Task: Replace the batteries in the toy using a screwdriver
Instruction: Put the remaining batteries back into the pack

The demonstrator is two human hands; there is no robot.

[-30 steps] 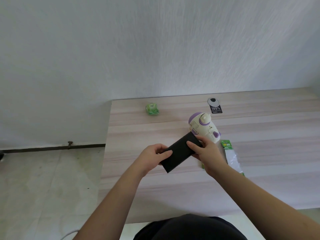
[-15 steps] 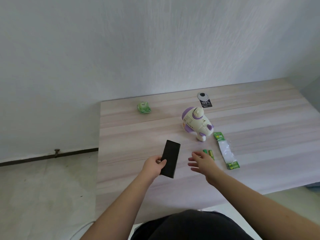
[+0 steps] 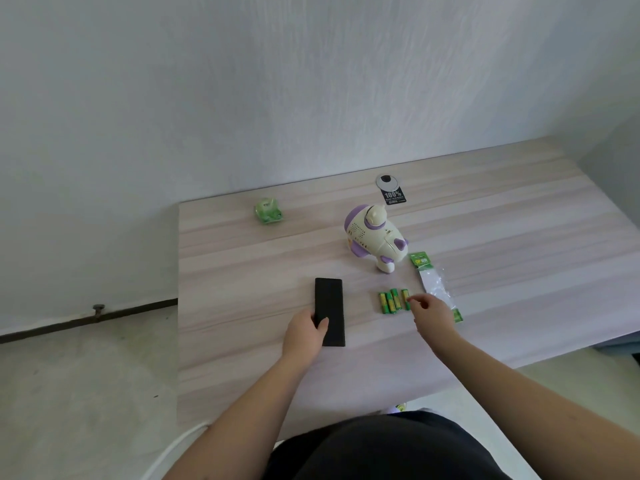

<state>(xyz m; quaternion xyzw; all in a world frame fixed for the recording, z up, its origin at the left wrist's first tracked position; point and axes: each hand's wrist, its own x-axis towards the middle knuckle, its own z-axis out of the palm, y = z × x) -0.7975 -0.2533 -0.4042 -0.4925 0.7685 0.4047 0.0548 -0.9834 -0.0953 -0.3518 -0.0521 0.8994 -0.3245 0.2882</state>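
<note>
1. Left hand (image 3: 304, 332) grips the near end of a flat black case (image 3: 329, 311) at lower centre; right hand (image 3: 431, 315), fingers loosely curled, touches the rightmost of four green batteries (image 3: 394, 301).
2. Loose batteries could roll if nudged.
3. Further up, the toy (image 3: 374, 237) lies closed beside an emptied battery packet (image 3: 437, 284); no screwdriver shows, perhaps cased.

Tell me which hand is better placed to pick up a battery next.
Probably the right hand: its fingertips are already at the row of batteries. The left hand is holding the black case.
</note>
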